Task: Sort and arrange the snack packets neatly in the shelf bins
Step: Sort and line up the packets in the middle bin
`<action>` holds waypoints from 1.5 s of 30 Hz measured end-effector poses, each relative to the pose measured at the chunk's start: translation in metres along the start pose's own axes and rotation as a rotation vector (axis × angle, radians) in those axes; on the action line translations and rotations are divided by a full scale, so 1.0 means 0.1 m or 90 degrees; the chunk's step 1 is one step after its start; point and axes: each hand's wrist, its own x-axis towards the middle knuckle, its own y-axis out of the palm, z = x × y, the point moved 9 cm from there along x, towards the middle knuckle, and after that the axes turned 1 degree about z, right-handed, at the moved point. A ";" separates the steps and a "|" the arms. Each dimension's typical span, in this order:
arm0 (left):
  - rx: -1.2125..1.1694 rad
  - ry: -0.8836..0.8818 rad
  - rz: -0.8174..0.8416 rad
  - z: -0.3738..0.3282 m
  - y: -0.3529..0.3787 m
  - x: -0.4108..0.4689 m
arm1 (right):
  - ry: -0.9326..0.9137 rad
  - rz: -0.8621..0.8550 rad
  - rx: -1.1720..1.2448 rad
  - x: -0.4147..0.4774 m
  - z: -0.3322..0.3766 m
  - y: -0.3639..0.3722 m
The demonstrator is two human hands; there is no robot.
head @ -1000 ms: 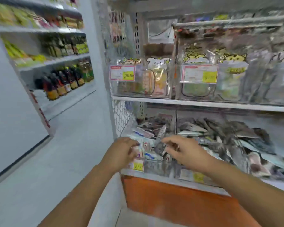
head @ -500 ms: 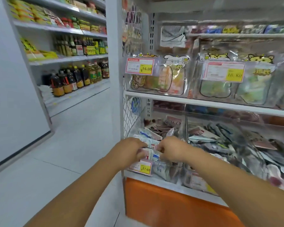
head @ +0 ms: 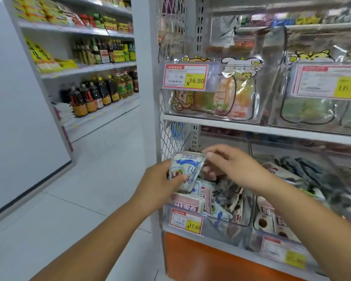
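Two hands are working over the clear bin (head: 221, 226) with the 17.60 price tag (head: 185, 221), on the bottom row of a white shop shelf. There's an orange panel (head: 211, 262) right under the bin and pale tiled floor (head: 89, 199) off to its left.

The left hand (head: 160, 185) grips a white-and-blue packet (head: 185, 169) just above the bin's heap of packets (head: 227, 197), thumb across the lower front. The right hand (head: 233, 167) pinches the packet's upper right corner. The packet stands nearly upright, printed face toward the camera, long axis up and down with a slight lean.

Headroom is tight. The next shelf board (head: 251, 128) sits close above the bin, a mesh side panel (head: 170, 138) closes its left side, and another clear bin (head: 282, 236) butts up on its right. Only the aisle side in front gives room.
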 end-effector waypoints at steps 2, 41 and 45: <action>-0.006 -0.018 -0.042 0.13 -0.21 -0.13 | 0.034 0.036 -0.145 0.12 -0.17 0.08; 0.254 0.159 0.122 -0.43 0.81 -0.09 | 0.256 -0.249 -0.696 -1.34 -1.08 -1.46; 0.324 0.169 0.136 -0.05 0.52 -0.26 | 0.108 -0.361 -0.661 -1.28 -0.57 -1.30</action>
